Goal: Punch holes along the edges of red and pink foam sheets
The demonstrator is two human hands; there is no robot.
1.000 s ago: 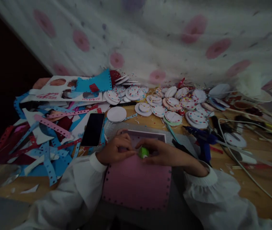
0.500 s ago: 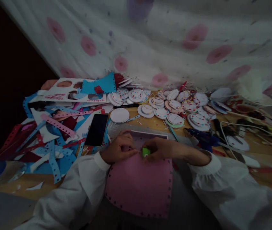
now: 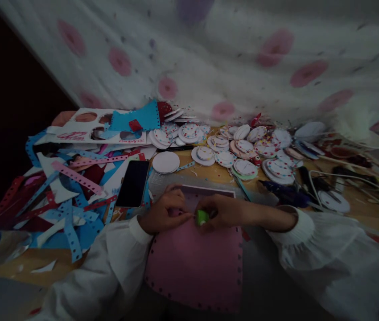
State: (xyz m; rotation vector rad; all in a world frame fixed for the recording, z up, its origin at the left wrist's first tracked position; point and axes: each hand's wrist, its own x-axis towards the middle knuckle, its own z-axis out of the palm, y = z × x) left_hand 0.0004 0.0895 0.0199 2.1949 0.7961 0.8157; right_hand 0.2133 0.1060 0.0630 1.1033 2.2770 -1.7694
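Observation:
A pink sheet [image 3: 196, 263] with small dark holes along its edges lies in front of me, its upper edge under both hands. My left hand [image 3: 167, 211] is closed at that edge, thumb on top and fingers curled behind. Between the thumb and fingers of my right hand [image 3: 219, 213] sits a small bright green object [image 3: 202, 217] with a pale spot; its exact kind does not show. It rests against the sheet's upper edge, close to the left thumb tip. Behind the hands is a paler purplish panel [image 3: 206, 191] with a light border.
A phone [image 3: 133, 183] lies left of the hands, beside a heap of punched felt-like strips [image 3: 77, 178]. Several round white pieces with coloured dots [image 3: 218, 142] spread along the back. A blue glue gun [image 3: 286, 191] and cables lie to the right, and a floral curtain [image 3: 223, 58] hangs behind.
The view has shifted slightly. The green object has turned a little, showing more of its pale spot. Both hands stay at the pink sheet's upper edge.

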